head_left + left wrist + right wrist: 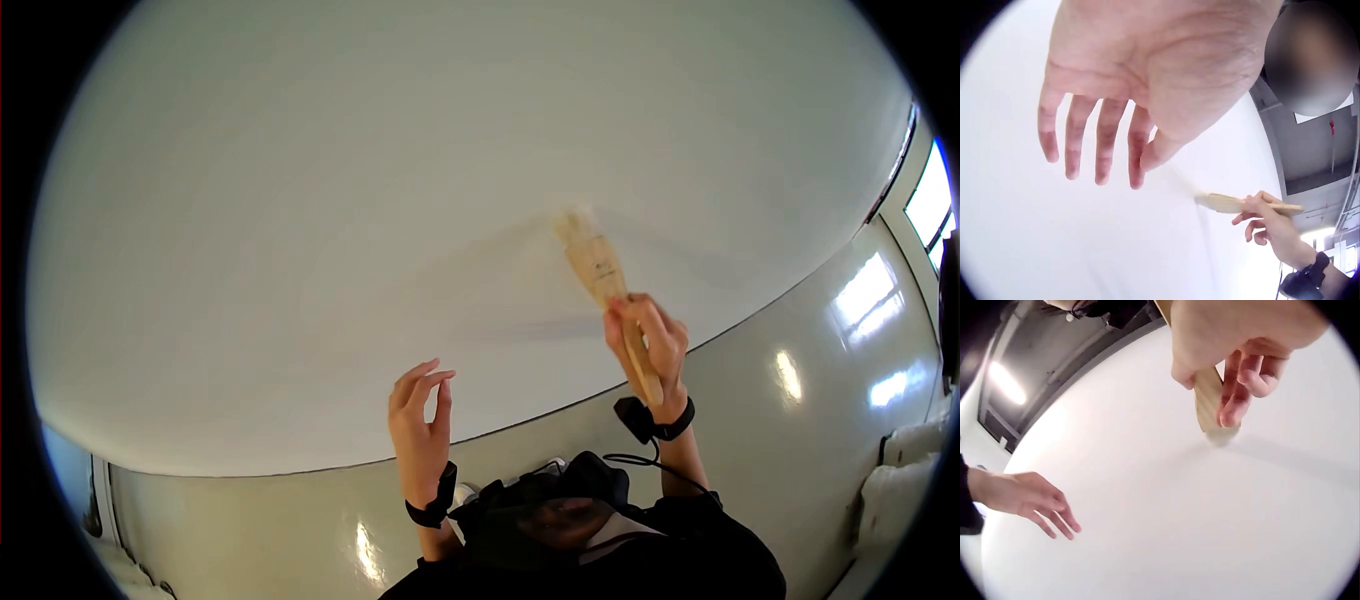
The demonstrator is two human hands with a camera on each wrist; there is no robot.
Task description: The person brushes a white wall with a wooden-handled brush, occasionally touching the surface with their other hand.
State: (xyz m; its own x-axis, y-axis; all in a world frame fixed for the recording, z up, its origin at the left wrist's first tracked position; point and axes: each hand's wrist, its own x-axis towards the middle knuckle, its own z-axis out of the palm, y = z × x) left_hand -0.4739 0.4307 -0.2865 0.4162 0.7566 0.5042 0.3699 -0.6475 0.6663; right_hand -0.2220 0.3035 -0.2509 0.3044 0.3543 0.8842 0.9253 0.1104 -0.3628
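My right hand (652, 345) grips a flat paintbrush (597, 266) by its pale wooden handle, with the thumb and fingers around it. The brush points up and away from me, and its light bristles (573, 226) meet the white wall (330, 220). In the right wrist view the bristle end (1221, 435) shows just past the fingertips, while the hand covers much of the handle. Lower and to the left, my left hand (420, 420) is held up before the wall with nothing in it. Its fingers (1105, 140) extend slightly bent and spread in the left wrist view.
A shiny pale floor (740, 400) meets the wall along a dark line. At the far right are a bright window (932, 195) and white bundles (900, 500). A black cable (635, 460) runs from the right wrist strap. Brush and hand cast soft shadows on the wall.
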